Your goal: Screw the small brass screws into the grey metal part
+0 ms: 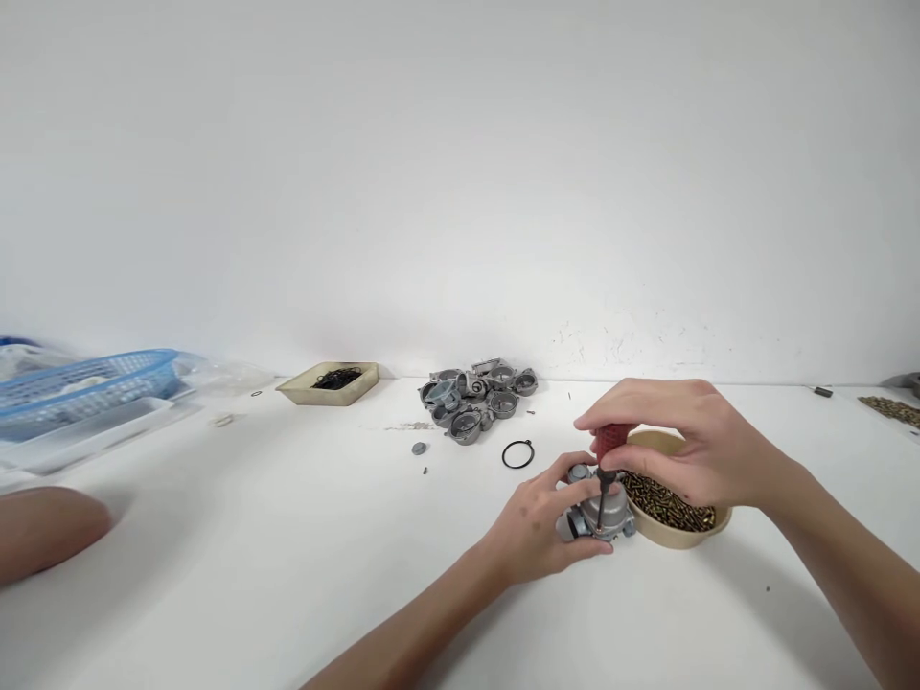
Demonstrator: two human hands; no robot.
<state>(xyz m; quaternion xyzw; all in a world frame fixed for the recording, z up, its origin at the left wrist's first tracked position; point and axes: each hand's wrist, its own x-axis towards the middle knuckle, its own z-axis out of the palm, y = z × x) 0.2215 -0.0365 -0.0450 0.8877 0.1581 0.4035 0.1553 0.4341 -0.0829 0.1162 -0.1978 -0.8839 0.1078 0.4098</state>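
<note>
My left hand point(539, 522) is wrapped round a grey metal carburetor point(610, 513), bracing it on the white table. In my right hand point(676, 441) is a screwdriver point(612, 441) with a red handle, held upright. Its tip meets a screw at the near side of the carburetor's rounded cover. Right beside the carburetor stands a round cream bowl point(679, 537) of small brass-coloured screws point(668, 503), partly behind my right hand. A black rubber ring point(517, 454) lies on the table beyond my left hand.
Grey metal bowl-shaped castings point(466, 425) are piled by the wall. Left of them sits a cream tray point(309, 395) of black rings. A blue basket point(107, 369) and a person's arm point(50, 532) are at far left. Loose screws point(891, 410) lie at far right.
</note>
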